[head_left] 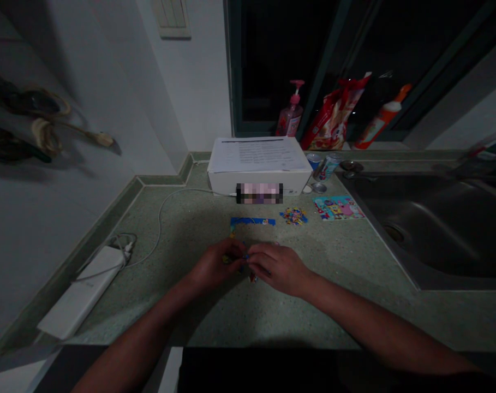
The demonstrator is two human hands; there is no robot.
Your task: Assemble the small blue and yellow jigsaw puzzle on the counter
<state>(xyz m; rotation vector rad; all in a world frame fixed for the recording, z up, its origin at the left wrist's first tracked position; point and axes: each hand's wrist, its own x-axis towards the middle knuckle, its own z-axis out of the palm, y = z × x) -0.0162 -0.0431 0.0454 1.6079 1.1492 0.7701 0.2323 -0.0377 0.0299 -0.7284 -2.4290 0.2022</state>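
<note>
My left hand (220, 262) and my right hand (278, 266) meet over the counter, fingertips pinched together. Between them sits a small blue jigsaw puzzle piece (246, 257), gripped from both sides. Just beyond the hands lies a joined strip of blue puzzle pieces (252, 221), with yellowish pieces running down from its left end. Other loose pieces show beneath my fingers, partly covered. A heap of mixed puzzle pieces (294, 216) is to the right of the strip. Farther right lies a colourful cartoon picture card (338, 208).
Behind stands a white box (260, 158) with a printed sheet on top and a phone (259, 194) against its front. A white cable runs left to a power bank (84, 292). Cans (327, 167) stand beside the box. At right is a steel sink (440, 229).
</note>
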